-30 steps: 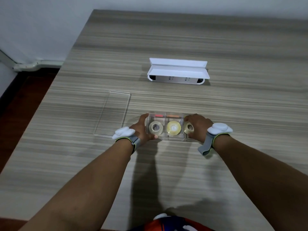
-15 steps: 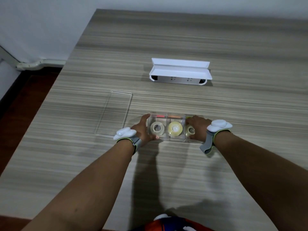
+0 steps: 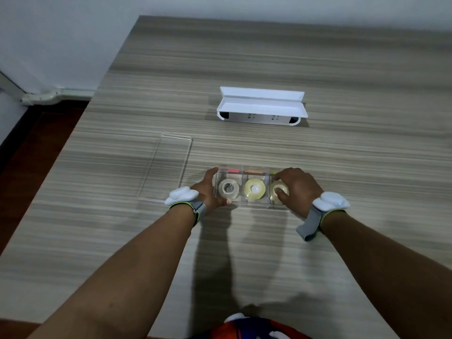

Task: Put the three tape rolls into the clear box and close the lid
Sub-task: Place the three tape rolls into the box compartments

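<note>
A clear box with three compartments lies in front of me on the table. A clear tape roll lies in the left compartment and a pale yellow roll in the middle one. A third, yellowish roll sits in the right compartment, partly covered by my right hand, whose fingers rest on it. My left hand clasps the box's left end, thumb at the front wall. The flat clear lid lies apart on the table, left of the box.
A white open case stands further back, behind the box. The table's left edge drops to a dark floor. White trackers are strapped on both wrists.
My right hand's fingers have moved further over the right-hand roll and now press on it. The left hand and the box have hardly shifted.
</note>
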Demonstrator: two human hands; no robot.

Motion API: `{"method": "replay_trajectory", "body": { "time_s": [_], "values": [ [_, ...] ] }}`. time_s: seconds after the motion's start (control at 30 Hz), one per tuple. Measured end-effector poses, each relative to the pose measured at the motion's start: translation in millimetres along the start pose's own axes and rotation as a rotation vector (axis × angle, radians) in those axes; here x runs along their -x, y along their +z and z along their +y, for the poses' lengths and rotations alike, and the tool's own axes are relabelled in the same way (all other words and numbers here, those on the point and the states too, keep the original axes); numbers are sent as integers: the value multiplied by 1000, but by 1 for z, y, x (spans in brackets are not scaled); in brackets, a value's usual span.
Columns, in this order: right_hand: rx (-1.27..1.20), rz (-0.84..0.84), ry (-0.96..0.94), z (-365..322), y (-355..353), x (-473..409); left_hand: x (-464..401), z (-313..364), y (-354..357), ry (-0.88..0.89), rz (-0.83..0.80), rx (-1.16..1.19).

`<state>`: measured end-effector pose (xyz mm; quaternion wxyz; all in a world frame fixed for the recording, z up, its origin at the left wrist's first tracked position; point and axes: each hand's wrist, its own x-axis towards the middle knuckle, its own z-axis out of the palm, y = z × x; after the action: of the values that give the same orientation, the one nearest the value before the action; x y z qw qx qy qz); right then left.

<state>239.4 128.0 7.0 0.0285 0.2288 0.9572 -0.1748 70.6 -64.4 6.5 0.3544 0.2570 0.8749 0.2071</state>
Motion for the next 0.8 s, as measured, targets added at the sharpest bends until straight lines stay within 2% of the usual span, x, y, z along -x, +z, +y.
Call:
{"method": "replay_trajectory", "body": {
  "time_s": [0.1,0.2,0.3,0.37,0.8],
  "values": [
    [-56,254,-2,2,10,16,2,0,0,8,6,-4],
    [-174,359,219,2,24,29,3,0,0,15,2,0],
    [-584,317,527,4,37,35,3,1,-1,6,-5,-5],
    [-719,275,657,6,46,35,2,1,-1,8,-7,-9],
    [-984,206,696,21,54,29,0,3,-4,4,4,-28]
  ]
}}
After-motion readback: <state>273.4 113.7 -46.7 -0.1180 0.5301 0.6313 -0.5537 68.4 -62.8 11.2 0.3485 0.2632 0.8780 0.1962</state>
